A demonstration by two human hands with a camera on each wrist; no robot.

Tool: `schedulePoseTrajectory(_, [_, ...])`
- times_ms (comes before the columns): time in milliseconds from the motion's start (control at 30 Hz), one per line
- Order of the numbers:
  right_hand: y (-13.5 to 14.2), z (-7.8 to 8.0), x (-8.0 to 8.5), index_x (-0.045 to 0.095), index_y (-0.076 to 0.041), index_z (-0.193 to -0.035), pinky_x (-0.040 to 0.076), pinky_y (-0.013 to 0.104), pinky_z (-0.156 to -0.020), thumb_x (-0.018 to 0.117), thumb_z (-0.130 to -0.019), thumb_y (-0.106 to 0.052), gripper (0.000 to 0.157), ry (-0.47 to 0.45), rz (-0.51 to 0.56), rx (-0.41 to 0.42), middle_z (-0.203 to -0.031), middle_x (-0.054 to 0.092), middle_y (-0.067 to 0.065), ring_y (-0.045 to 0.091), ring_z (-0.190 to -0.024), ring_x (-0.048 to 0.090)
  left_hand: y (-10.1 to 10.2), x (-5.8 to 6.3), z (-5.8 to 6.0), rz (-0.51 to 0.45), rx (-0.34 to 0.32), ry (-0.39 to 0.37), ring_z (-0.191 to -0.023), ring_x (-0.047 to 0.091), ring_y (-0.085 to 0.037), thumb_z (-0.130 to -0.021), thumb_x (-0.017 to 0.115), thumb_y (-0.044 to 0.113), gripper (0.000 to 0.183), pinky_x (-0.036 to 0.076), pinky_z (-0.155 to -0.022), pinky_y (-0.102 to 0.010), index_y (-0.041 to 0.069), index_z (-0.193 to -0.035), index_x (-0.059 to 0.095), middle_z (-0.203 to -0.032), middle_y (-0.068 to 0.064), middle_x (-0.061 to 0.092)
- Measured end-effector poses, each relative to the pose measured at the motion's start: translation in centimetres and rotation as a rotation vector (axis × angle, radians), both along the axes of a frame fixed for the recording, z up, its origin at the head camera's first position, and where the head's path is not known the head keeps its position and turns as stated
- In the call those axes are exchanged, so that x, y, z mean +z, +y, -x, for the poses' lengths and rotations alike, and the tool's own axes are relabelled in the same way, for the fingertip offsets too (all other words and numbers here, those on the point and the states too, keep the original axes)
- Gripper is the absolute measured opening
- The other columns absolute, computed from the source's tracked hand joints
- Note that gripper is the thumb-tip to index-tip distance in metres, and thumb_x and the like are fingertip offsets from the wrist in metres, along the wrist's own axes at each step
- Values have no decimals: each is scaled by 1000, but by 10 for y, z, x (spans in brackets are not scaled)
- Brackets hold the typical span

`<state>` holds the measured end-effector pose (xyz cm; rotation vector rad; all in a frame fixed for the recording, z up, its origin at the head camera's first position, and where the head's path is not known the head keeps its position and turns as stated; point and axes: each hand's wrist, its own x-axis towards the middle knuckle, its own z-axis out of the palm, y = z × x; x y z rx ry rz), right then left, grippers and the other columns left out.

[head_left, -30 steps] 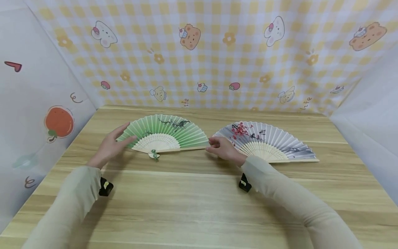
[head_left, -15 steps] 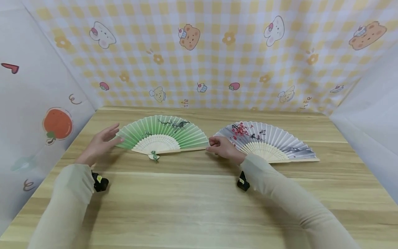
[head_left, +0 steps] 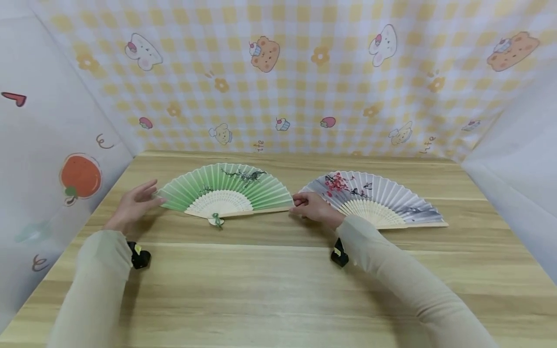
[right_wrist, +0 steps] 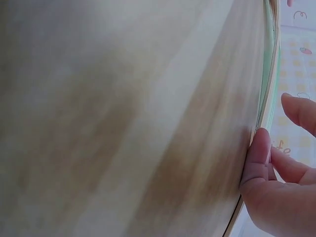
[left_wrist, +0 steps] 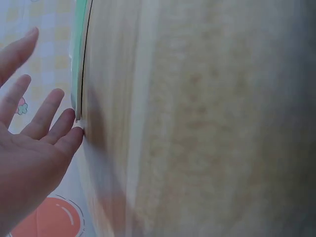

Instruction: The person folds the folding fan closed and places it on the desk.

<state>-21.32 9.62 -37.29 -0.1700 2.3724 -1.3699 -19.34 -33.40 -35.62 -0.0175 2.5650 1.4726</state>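
Observation:
A spread green folding fan (head_left: 222, 186) with a dark branch-and-bird print lies on the table, its pale ribs and green tassel (head_left: 216, 221) toward me. My left hand (head_left: 136, 203) is at its left end, fingers extended and spread. In the left wrist view the lower fingertips (left_wrist: 74, 131) are at the guard's tip; whether they touch is unclear. My right hand (head_left: 314, 207) is at the fan's right end. Its lower fingers (right_wrist: 257, 158) rest bent against the tip, while the thumb (right_wrist: 298, 111) stands apart. A spread grey-white fan (head_left: 370, 193) with red blossoms lies partly behind that hand.
The wooden table (head_left: 243, 285) extends in front of both fans. A yellow checked cloth (head_left: 296, 87) hangs along its back edge, with white cloth (head_left: 39, 135) on the left side and more at the right.
My left hand has drawn back leftward from over the green fan's left edge to just beside it. The right hand stays at the fan's right end, and both fans lie nearly unchanged.

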Motion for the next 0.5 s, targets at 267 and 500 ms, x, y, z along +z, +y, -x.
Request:
schedulePoseTrajectory(267, [-1,1,1,48,5,-124,44,17,-56,64,-82,-7,47,10,-15,10,-92,54,8,11,-71,47,-4,-6,1,22,26,-36,-130,11,-42,-89,55,33,77,15,-103,-55,7,-143,7,-144,-25,10])
schedulePoseTrajectory(500, [-1,2,-1,52,5,-120,43,17,-53,64,-82,-6,41,20,-9,11,-87,54,6,9,-65,47,-3,-9,4,45,31,-28,-129,13,-44,-89,56,30,75,18,-102,-56,6,-143,10,-143,-28,11])
